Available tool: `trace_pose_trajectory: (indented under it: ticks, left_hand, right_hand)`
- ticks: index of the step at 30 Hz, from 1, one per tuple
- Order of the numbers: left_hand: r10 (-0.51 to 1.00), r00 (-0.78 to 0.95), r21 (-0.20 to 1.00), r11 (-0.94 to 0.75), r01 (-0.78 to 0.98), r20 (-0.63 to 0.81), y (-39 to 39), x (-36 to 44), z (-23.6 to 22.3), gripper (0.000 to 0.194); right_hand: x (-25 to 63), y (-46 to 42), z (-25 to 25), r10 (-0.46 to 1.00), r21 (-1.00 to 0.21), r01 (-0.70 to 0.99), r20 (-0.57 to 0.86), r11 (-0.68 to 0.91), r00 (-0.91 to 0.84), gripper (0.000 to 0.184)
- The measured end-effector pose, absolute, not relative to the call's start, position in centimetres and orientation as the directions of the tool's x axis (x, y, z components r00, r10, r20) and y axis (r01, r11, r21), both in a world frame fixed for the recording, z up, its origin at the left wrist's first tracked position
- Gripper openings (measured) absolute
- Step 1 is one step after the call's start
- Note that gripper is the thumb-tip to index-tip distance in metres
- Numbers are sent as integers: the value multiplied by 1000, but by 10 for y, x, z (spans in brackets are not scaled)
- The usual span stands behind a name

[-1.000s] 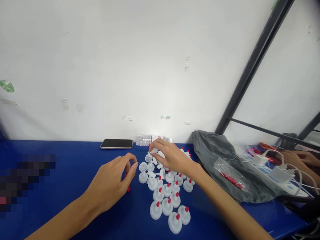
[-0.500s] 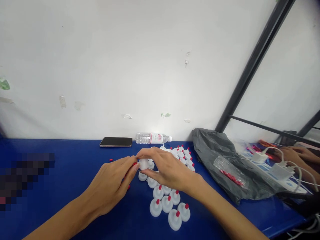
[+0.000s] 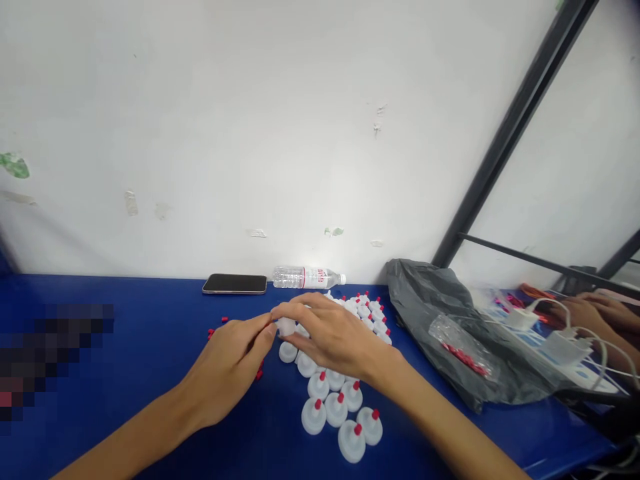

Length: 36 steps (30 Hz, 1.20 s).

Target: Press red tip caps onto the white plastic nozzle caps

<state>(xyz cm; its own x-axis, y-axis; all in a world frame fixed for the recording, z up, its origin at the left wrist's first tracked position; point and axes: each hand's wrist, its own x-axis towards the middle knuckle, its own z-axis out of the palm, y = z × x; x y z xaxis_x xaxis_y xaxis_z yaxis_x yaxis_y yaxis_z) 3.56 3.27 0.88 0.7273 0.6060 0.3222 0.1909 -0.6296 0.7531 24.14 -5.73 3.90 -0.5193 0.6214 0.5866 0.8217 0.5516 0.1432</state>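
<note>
My right hand (image 3: pixel 333 333) grips a white plastic nozzle cap (image 3: pixel 286 327) between thumb and fingers, its tip turned left. Against that tip, my left hand (image 3: pixel 227 367) is closed in a pinch; the small red tip cap in it is now covered by the fingers. Below and behind my right hand lie many white nozzle caps (image 3: pixel 314 417), most with red tips on. Loose red tip caps (image 3: pixel 225 319) are scattered around my left hand, some partly hidden by it.
A phone (image 3: pixel 235 284) and a plastic bottle (image 3: pixel 307 277) lie along the wall. To the right are a grey plastic bag (image 3: pixel 420 307), a clear packet of red pieces (image 3: pixel 463 353) and a power strip with chargers (image 3: pixel 565 347). Another person's hands (image 3: pixel 595 313) show at far right.
My right hand picked a white nozzle cap from the pile and brought it left to my left hand. A red tip cap, visible in the left fingers half a second ago, is now covered.
</note>
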Motion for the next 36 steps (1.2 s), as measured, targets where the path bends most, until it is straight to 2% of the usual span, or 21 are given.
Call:
trace_pose_trajectory:
  ticks: [2, 5, 6, 8, 11, 13, 15, 17, 20, 21, 26, 30, 33, 36]
  left_hand:
    - [554, 738, 580, -768, 273, 386, 38, 31, 6, 41]
    - [521, 760, 518, -806, 287, 388, 42, 30, 2, 44]
    - [526, 759, 534, -796, 283, 382, 41, 31, 1, 46]
    - [590, 735, 658, -705, 265, 335, 39, 37, 1, 49]
    - [690, 703, 866, -448, 222, 176, 36, 45, 2, 57]
    - [698, 706, 901, -377, 214, 124, 39, 46, 4, 58]
    - [715, 684, 891, -394, 227, 142, 44, 42, 6, 55]
    - [712, 657, 774, -554, 308, 248, 51, 36, 6, 51]
    - [608, 700, 443, -781, 441, 375, 57, 30, 2, 40]
    - [584, 721, 385, -804, 452, 373, 57, 30, 0, 36]
    - [542, 783, 263, -838, 478, 306, 55, 33, -13, 31]
    - [525, 791, 244, -850, 468, 314, 55, 33, -18, 31]
    - [452, 790, 239, -892, 384, 415, 55, 33, -18, 36]
    - [299, 757, 121, -951, 283, 581, 50, 35, -9, 38]
  right_hand:
    - [240, -59, 36, 678, 96, 837, 541, 538, -498, 37]
    - [238, -60, 32, 737, -5, 849, 498, 529, -456, 41]
    - [238, -60, 31, 743, -35, 849, 502, 528, -442, 41]
    - [241, -57, 29, 741, -54, 845, 513, 532, -434, 39]
    - [257, -53, 30, 748, -26, 866, 518, 499, -415, 36]
    - [276, -53, 35, 784, -70, 918, 547, 390, -292, 37]
    - [296, -57, 42, 791, -126, 953, 593, 275, -150, 28]
    - [308, -62, 49, 807, -176, 958, 584, 228, -85, 25]
    - [307, -68, 50, 874, -213, 948, 472, 238, -114, 22]
    - [303, -68, 49, 895, -215, 947, 427, 240, -130, 21]
    - [288, -62, 35, 945, -186, 958, 287, 217, -158, 25]
    - [297, -60, 37, 946, -158, 975, 308, 154, -100, 23]
    - [314, -59, 41, 923, -129, 992, 382, 8, 42, 26]
    - [334, -55, 39, 892, -104, 986, 421, -131, 163, 28]
